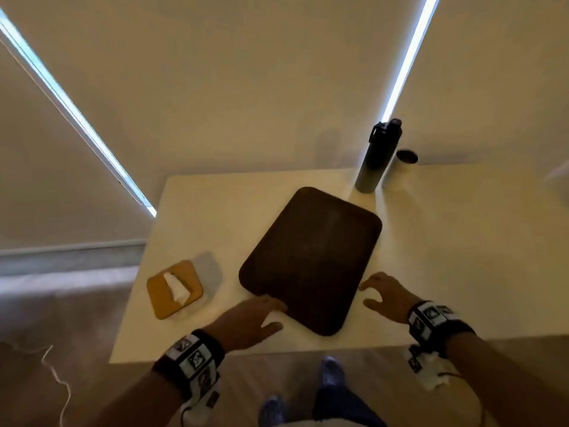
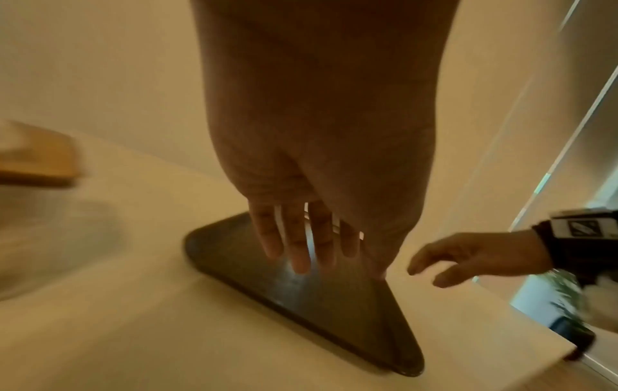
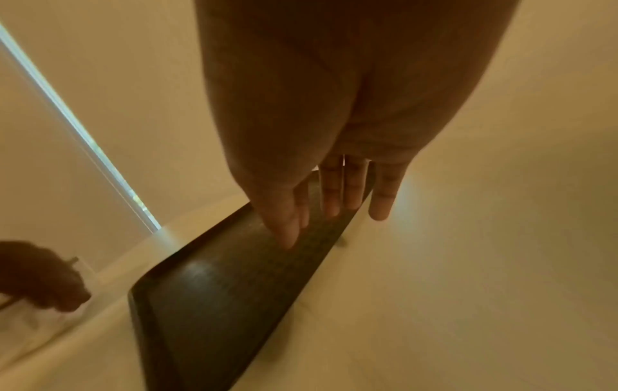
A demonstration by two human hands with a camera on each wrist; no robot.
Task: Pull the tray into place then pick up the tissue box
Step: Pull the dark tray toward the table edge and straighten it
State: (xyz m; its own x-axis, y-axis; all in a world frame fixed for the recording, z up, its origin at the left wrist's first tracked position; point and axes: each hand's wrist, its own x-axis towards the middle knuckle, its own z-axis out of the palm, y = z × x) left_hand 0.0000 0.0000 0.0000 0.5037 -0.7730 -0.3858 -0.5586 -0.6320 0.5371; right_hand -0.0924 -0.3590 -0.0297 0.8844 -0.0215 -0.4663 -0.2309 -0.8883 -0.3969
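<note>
A dark brown tray [image 1: 311,257] with rounded corners lies at an angle on the white table [image 1: 446,241]. My left hand [image 1: 255,318] reaches to its near left edge, fingers straight and spread [image 2: 297,254] over the tray [image 2: 317,304]. My right hand [image 1: 381,291] hovers at the tray's near right edge with fingers extended [image 3: 331,195] above the tray [image 3: 217,304]; I cannot tell whether they touch it. The tissue box [image 1: 175,289], tan-topped with a white tissue sticking out, sits left of the tray, its edge blurred in the left wrist view [image 2: 36,158].
A tall dark bottle [image 1: 377,158] and a white cylinder with a dark top [image 1: 400,167] stand at the table's back, just beyond the tray's far corner. The near table edge [image 1: 277,355] runs under my wrists. A white cable [image 1: 58,377] lies on the floor at left.
</note>
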